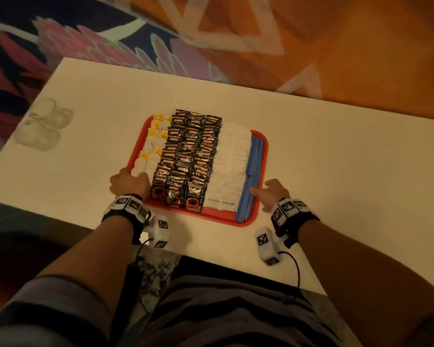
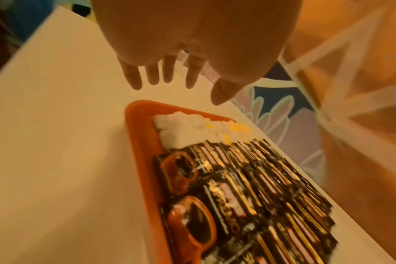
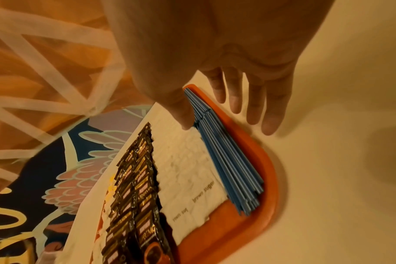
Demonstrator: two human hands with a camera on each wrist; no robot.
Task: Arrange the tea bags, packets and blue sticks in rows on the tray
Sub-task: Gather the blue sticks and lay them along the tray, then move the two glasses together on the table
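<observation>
A red tray [image 1: 218, 214] sits mid-table, filled in rows. From left to right lie white tea bags [image 1: 150, 151] with yellow tags, dark coffee packets [image 1: 188, 156], white sugar packets [image 1: 229, 169] and blue sticks [image 1: 252, 171]. My left hand [image 1: 129, 182] is at the tray's near left corner beside the tea bags. Its fingers [image 2: 167, 71] are straight, spread and hold nothing. My right hand [image 1: 272, 192] is at the tray's right rim [image 3: 267, 178] with straight fingers. Its thumb [image 3: 183, 114] lies over the blue sticks [image 3: 228, 160].
The white table [image 1: 336, 159] has bare surface on both sides of the tray. Several clear cups [image 1: 44, 123] stand near its far left edge. Patterned carpet lies beyond the far edge.
</observation>
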